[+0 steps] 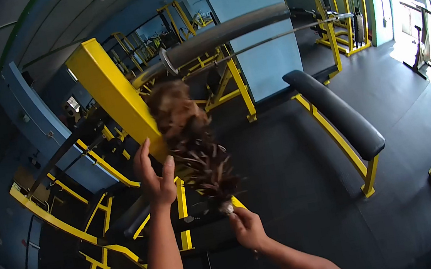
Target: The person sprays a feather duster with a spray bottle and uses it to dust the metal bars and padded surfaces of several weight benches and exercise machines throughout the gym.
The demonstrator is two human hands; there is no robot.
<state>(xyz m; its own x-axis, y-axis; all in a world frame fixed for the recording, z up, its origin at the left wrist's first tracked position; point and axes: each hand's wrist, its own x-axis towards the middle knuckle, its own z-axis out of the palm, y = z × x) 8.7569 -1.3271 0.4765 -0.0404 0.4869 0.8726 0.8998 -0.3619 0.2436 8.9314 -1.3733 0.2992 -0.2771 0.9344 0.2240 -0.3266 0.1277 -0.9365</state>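
My right hand (pixel 248 227) is closed around the pale lower end of a feather duster (pixel 206 164). Dark brown feathers fan upward from that grip, turning lighter brown and blurred at the top. The duster's upper part lies against or just in front of a yellow upright post (pixel 112 89); I cannot tell whether it touches. My left hand (pixel 158 177) is raised beside the duster, fingers stretched and thumb apart, holding nothing. It is close to the post's lower part. From the post a thick dark padded roller (pixel 227 30) reaches out to the right.
A black padded bench (pixel 336 112) on yellow legs stands to the right. Yellow-framed machines (pixel 59 215) fill the left side. Black matting (pixel 301 177) covers the floor. A blue pillar (pixel 267 53) rises behind, and exercise bikes (pixel 420 40) stand by the bright doorway.
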